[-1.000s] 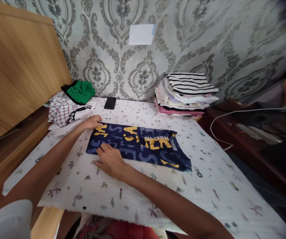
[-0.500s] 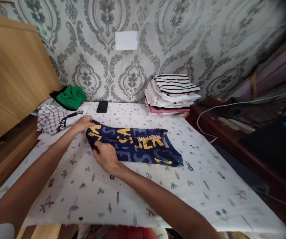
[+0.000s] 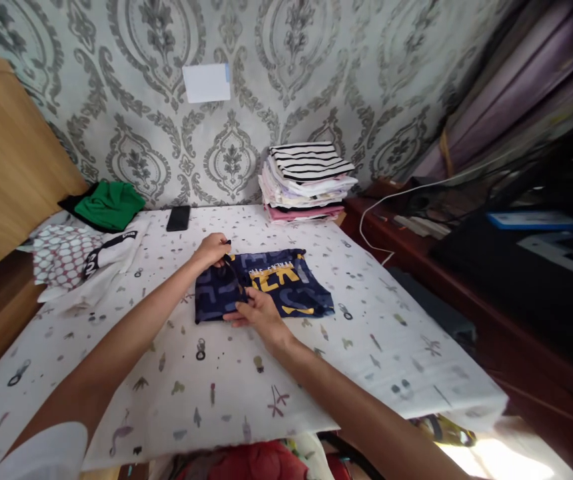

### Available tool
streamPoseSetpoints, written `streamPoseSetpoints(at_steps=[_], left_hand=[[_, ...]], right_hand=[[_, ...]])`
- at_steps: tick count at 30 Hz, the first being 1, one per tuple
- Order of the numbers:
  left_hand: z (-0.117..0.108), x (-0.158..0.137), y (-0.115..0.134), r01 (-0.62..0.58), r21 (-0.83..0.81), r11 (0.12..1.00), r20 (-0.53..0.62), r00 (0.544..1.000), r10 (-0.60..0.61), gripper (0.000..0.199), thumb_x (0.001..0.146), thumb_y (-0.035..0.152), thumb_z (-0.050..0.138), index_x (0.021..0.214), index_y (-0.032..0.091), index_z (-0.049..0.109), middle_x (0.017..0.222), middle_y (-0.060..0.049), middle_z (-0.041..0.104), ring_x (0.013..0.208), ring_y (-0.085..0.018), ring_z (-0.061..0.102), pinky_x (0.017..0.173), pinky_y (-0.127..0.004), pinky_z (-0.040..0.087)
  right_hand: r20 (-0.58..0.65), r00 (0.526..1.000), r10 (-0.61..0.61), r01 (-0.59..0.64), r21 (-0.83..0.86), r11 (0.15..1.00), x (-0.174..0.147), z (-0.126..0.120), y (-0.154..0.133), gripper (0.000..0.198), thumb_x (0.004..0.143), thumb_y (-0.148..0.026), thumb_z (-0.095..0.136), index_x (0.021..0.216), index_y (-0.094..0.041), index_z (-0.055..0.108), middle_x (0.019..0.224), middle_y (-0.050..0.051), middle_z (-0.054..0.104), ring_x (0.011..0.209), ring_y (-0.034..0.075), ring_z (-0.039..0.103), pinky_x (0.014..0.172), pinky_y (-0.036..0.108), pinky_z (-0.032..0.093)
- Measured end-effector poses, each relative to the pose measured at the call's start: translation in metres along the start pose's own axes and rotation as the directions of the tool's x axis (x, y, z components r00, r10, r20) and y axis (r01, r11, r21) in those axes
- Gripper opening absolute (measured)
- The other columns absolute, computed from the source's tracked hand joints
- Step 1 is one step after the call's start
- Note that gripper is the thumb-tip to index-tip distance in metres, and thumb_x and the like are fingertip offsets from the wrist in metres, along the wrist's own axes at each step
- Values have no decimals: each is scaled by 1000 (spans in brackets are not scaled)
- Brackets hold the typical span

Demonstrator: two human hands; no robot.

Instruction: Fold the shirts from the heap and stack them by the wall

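A navy garment (image 3: 291, 283) with yellow and grey letters lies on the patterned white sheet (image 3: 166, 400). Its left part is turned over toward the right, with the darker inner side of the cloth showing. At the far edge, my left hand (image 3: 212, 250) pinches a bit of the fabric between closed fingers. My right hand (image 3: 260, 317) is at the turned-over edge near the garment's middle, its thumb and fingers gripping the cloth. What kind of garment it is, I cannot tell.
Against the wall stands a stack of folded clothes (image 3: 306, 183), a striped one on top. A black phone (image 3: 178, 218) lies left of it. Further left are a green garment (image 3: 114, 205) and a crumpled patterned cloth (image 3: 61, 257). A white cable (image 3: 374, 210) runs along the right.
Both hands have carried the garment's left end over to the right, so it is now shorter and doubled. The camera view has turned a little to the right.
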State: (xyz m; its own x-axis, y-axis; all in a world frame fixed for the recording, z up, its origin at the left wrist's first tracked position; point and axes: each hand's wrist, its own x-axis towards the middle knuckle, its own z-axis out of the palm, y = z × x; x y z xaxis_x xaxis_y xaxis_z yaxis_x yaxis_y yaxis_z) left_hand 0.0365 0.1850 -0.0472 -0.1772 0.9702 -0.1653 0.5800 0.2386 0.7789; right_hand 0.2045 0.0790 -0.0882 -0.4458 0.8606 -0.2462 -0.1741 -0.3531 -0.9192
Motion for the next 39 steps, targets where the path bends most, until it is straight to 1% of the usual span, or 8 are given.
streamPoseSetpoints(at_steps=[11,14,16,18,21,27,33,39], left_hand=[[34,-6,-6,-12,-80,997,122,992,22,21,97,38,47,98,18,53,76,-3,68,53,-14,65,52,-24,52],[25,-24,-17,-249,-8,969,63,967,249,20,98,35,44,99,20,57,88,-5,72,76,-18,71,70,-29,56],[22,-41,-29,-470,160,868,33,881,472,25,98,36,44,104,20,62,102,-8,73,97,-22,70,87,-36,55],[24,-60,-40,-584,333,740,69,798,599,34,100,38,41,119,19,62,125,-12,69,120,-26,62,105,-44,46],[35,-82,-52,-569,497,655,158,802,577,53,102,47,36,142,14,48,153,-17,48,145,-29,38,119,-52,28],[53,-89,-55,-511,603,613,236,848,475,63,102,49,35,153,13,35,161,-18,34,152,-32,24,121,-58,18],[57,-88,-56,-485,568,665,168,859,484,63,99,44,43,151,11,36,159,-20,37,151,-32,26,122,-56,18],[37,-88,-59,-531,321,784,61,838,543,51,91,37,56,138,18,50,155,-17,43,147,-30,35,121,-54,25]], right_hand=[[-7,994,105,-104,92,990,-10,-18,-1,14,78,-15,67,87,-18,57,70,-1,67,68,19,75,59,26,59],[-17,991,133,-132,56,990,-11,-25,-2,21,81,-17,66,100,-17,57,74,2,70,69,20,75,60,28,59],[-35,990,139,-141,-48,989,-13,-35,-5,36,83,-22,66,116,-16,54,75,4,73,63,21,73,54,28,56],[-66,996,65,-79,-236,969,-15,-48,-10,47,85,-28,65,128,-15,50,70,3,72,50,19,68,48,27,51],[-50,980,-192,142,-501,854,-8,-55,-20,40,91,-34,57,126,-16,56,65,0,69,44,15,61,50,29,51],[60,845,-532,460,-588,665,58,-10,-18,41,94,-42,51,129,-23,60,131,11,65,126,26,59,107,44,45],[-274,892,-360,224,-424,877,124,3,5,51,90,-42,52,135,-18,57,144,14,55,139,28,45,120,47,29],[-286,888,-361,330,-152,932,132,-5,15,50,87,-50,56,128,-21,62,139,11,61,133,26,52,115,46,36]])
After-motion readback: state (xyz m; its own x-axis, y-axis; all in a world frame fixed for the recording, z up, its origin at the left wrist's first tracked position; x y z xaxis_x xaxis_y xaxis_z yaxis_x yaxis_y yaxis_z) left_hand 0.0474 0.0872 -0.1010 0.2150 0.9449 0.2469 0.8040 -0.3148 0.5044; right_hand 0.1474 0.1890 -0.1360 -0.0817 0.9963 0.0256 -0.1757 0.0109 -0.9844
